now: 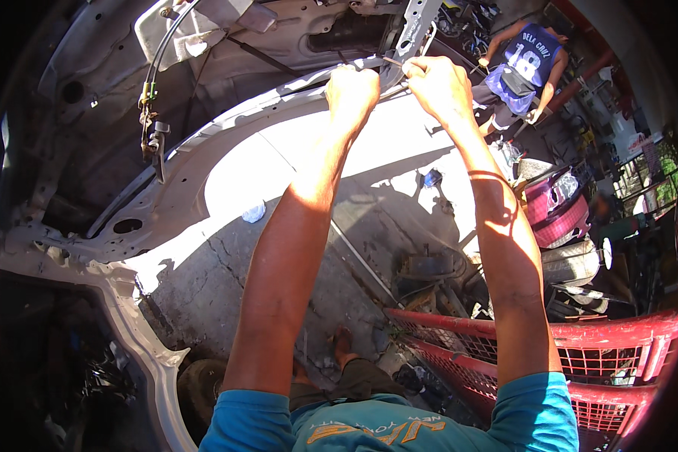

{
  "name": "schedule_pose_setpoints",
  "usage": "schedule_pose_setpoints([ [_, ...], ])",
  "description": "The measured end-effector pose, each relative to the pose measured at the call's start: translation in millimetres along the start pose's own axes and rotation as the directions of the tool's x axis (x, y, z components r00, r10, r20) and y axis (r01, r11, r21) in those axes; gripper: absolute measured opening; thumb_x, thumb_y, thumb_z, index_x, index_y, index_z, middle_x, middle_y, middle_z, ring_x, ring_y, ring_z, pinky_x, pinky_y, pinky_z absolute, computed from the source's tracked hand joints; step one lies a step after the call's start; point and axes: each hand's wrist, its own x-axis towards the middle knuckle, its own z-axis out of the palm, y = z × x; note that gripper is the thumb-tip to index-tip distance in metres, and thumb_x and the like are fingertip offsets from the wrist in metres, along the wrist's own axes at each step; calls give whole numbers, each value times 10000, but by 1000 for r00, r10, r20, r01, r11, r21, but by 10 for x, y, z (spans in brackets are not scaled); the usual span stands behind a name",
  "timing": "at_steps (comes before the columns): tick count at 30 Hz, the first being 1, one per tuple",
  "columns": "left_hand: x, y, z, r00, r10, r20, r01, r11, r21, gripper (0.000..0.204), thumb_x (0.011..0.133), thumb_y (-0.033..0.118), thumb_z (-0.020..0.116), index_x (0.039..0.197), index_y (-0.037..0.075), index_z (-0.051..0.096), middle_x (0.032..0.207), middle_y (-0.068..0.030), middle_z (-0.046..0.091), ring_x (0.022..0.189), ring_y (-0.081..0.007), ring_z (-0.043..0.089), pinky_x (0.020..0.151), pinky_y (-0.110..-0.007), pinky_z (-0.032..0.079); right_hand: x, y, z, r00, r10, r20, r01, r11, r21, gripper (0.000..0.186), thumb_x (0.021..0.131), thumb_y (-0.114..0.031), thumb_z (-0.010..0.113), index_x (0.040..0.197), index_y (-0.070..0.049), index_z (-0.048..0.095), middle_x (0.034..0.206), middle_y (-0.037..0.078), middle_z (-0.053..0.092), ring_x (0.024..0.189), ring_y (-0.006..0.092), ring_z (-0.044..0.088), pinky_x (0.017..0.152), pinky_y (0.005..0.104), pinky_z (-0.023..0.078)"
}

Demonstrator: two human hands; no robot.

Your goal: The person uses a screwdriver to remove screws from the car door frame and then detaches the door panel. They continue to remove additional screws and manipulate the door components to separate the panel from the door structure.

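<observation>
Both my arms reach up to the curved flange [233, 113] of a pale, bare car body panel [250, 173]. My left hand [352, 94] is closed against the flange, and what its curled fingers hold is hidden. Just to its right, my right hand [438, 89] pinches a thin brown piece [393, 62], too small to make out exactly, beside a metal bracket [414, 30] with holes. A black cable [158, 53] with fittings hangs at the upper left.
Another person [523, 68] in a purple sleeveless shirt is at the upper right. Red mesh racks [610, 335] stand at lower right, near a pink checked object [554, 215] and assorted metal parts [429, 264]. Cracked concrete floor [226, 279] lies below me.
</observation>
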Motion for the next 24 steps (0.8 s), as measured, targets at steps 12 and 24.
schedule_pose_setpoints([
  [12, -35, 60, -58, 999, 33, 3, -33, 997, 72, 263, 847, 154, 546, 827, -87, 649, 904, -313, 677, 910, -452, 683, 886, -477, 516, 2, -22, -1, 1000, 13, -5, -13, 1000, 11, 262, 899, -292, 620, 1038, -134, 775, 910, 161, 746, 902, 370, 722, 841, 440, 547],
  [24, -72, 130, -24, 998, -67, -6, 67, 998, 5, 264, 851, 164, 556, 821, -87, 632, 901, -324, 671, 901, -457, 679, 868, -478, 517, -2, -41, -19, 1000, 23, 11, -23, 1000, -9, 275, 904, -311, 624, 1076, -158, 775, 906, 158, 744, 904, 357, 727, 836, 434, 544],
])
